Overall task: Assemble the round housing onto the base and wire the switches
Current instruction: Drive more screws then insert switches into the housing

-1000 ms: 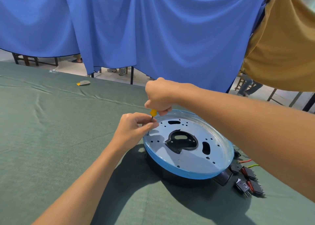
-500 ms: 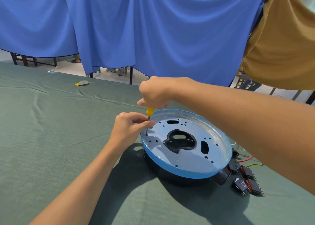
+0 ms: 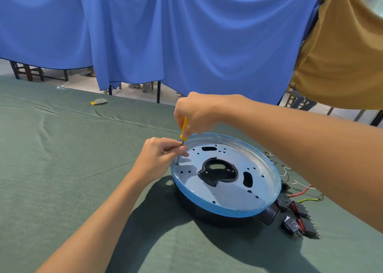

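A round metal housing (image 3: 228, 190) with a blue film rim sits on a black base (image 3: 217, 219) in the middle of the green table. My right hand (image 3: 196, 115) grips the yellow handle of a small screwdriver (image 3: 183, 132) held upright over the plate's left edge. Its tip stands in a hole near the rim. My left hand (image 3: 159, 158) pinches the metal shaft just above the plate. Several black and red rocker switches (image 3: 298, 221) with loose coloured wires (image 3: 300, 192) lie to the right of the base.
A green cloth (image 3: 62, 169) covers the table. A small grey and yellow object (image 3: 99, 101) lies near the far edge. Blue (image 3: 165, 34) and tan (image 3: 342, 55) cloths hang behind the table, with chair legs below them.
My right hand has risen along the screwdriver, showing more of the yellow handle. The left hand stays pinched on the shaft at the plate's edge.
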Motion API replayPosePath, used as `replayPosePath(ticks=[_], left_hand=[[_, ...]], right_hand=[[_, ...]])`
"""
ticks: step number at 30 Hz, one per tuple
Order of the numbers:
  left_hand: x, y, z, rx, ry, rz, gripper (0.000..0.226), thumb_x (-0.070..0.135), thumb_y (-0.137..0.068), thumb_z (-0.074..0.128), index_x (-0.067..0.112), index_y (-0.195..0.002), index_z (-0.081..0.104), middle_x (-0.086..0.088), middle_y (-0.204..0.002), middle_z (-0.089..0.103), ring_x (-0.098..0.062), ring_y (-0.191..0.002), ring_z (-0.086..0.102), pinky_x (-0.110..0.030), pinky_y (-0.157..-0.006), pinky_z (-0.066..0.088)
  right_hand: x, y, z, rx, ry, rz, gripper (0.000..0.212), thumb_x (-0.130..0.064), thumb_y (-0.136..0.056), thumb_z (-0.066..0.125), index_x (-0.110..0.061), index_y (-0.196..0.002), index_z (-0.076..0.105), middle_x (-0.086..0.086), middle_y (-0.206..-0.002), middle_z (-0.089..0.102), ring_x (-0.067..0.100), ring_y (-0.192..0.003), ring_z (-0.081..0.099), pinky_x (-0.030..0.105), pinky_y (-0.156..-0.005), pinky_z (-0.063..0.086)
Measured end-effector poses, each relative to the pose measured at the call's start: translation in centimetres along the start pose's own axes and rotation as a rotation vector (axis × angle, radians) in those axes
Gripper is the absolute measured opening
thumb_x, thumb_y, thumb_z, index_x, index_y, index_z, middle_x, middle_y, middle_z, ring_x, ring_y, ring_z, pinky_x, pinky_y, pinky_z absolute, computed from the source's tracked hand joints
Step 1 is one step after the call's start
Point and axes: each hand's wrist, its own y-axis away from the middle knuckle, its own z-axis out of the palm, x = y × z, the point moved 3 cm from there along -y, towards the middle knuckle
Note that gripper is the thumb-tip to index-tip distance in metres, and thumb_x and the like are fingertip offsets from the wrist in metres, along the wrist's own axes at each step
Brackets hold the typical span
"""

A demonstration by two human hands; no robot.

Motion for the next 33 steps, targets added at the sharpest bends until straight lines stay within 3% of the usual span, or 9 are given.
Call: replayPosePath(ticks=[4, 7, 10, 15, 20, 23, 26, 29, 33], left_hand=[[0.4, 0.2, 0.1, -0.001, -0.012, 0.047, 0.011, 0.012, -0.09, 0.07, 0.006, -0.088, 0.079, 0.001, -0.081, 0.076, 0.0, -0.079, 0.068, -0.017, -0.068, 0.053], [0.5, 0.2, 0.3, 0.035, -0.005, 0.039, 0.009, 0.009, -0.086, 0.073, 0.006, -0.08, 0.079, 0.0, -0.075, 0.075, 0.004, -0.07, 0.066, -0.01, -0.064, 0.046], [0.3, 0.1, 0.2, 0.026, -0.003, 0.006, 0.014, 0.013, -0.089, 0.07, 0.016, -0.079, 0.079, 0.007, -0.076, 0.075, -0.002, -0.072, 0.066, -0.02, -0.066, 0.051], [0.2, 0.2, 0.1, 0.015, -0.016, 0.008, 0.012, 0.015, -0.091, 0.069, 0.015, -0.084, 0.079, 0.01, -0.075, 0.076, -0.01, -0.075, 0.069, -0.033, -0.073, 0.055], [0.1, 0.2, -0.2, 0.034, -0.015, -0.001, 0.018, 0.016, -0.09, 0.07, 0.027, -0.076, 0.075, 0.014, -0.071, 0.074, -0.004, -0.07, 0.067, -0.031, -0.072, 0.054], [0.2, 0.2, -0.1, 0.035, -0.014, 0.007, 0.018, 0.016, -0.089, 0.07, 0.027, -0.075, 0.076, 0.014, -0.071, 0.074, -0.001, -0.067, 0.066, -0.029, -0.069, 0.053], [0.3, 0.2, -0.1, 0.032, -0.022, 0.015, 0.014, 0.016, -0.089, 0.071, 0.022, -0.078, 0.077, 0.013, -0.07, 0.074, 0.002, -0.067, 0.066, -0.025, -0.066, 0.053], [0.3, 0.1, -0.1, 0.032, -0.027, 0.018, 0.017, 0.015, -0.089, 0.071, 0.026, -0.077, 0.075, 0.013, -0.07, 0.074, 0.005, -0.068, 0.066, -0.016, -0.065, 0.051], [0.2, 0.1, -0.2, 0.046, -0.021, 0.016, 0.014, 0.015, -0.088, 0.071, 0.022, -0.078, 0.077, 0.013, -0.069, 0.074, 0.005, -0.065, 0.065, -0.011, -0.062, 0.047]], right_hand=[[-0.1, -0.1, 0.8, 0.054, -0.077, 0.057, 0.034, -0.032, -0.088, 0.059, -0.011, -0.061, 0.058, 0.001, -0.05, 0.061, 0.02, -0.059, 0.058, 0.025, -0.05, 0.045], [-0.1, -0.2, 0.5, -0.006, -0.057, 0.058, 0.035, -0.04, -0.089, 0.059, -0.012, -0.068, 0.062, 0.0, -0.059, 0.064, 0.019, -0.059, 0.065, 0.024, -0.052, 0.049], [-0.3, -0.1, -0.2, 0.047, -0.006, -0.025, 0.023, -0.04, -0.084, 0.07, -0.021, -0.075, 0.061, 0.003, -0.079, 0.061, 0.018, -0.07, 0.062, 0.027, -0.054, 0.046], [-0.7, -0.2, 0.7, 0.214, -0.028, 0.078, 0.045, -0.044, -0.097, 0.05, -0.021, -0.063, 0.031, 0.002, -0.07, 0.035, 0.017, -0.057, 0.036, 0.029, -0.048, 0.026], [-1.1, -0.6, -0.3, 0.011, -0.005, -0.013, 0.022, -0.033, -0.092, 0.057, -0.012, -0.097, 0.063, 0.009, -0.095, 0.063, 0.029, -0.087, 0.065, 0.036, -0.066, 0.055], [-1.2, -0.4, -0.5, 0.144, -0.021, -0.034, 0.015, -0.021, -0.093, 0.055, -0.012, -0.082, 0.06, 0.011, -0.086, 0.058, 0.031, -0.084, 0.058, 0.032, -0.054, 0.044], [-1.0, -0.3, 0.2, 0.178, -0.024, 0.079, 0.04, -0.035, -0.1, 0.045, -0.017, -0.066, 0.036, 0.006, -0.073, 0.04, 0.025, -0.061, 0.051, 0.029, -0.049, 0.034], [-0.9, -0.2, 0.1, 0.048, -0.048, 0.094, 0.038, -0.045, -0.098, 0.046, -0.013, -0.079, 0.051, 0.008, -0.079, 0.054, 0.019, -0.053, 0.059, 0.025, -0.047, 0.039], [-1.2, 0.1, -0.2, 0.001, -0.072, 0.02, 0.023, -0.025, -0.091, 0.057, -0.006, -0.102, 0.065, 0.012, -0.091, 0.068, 0.021, -0.069, 0.06, 0.023, -0.048, 0.04]])
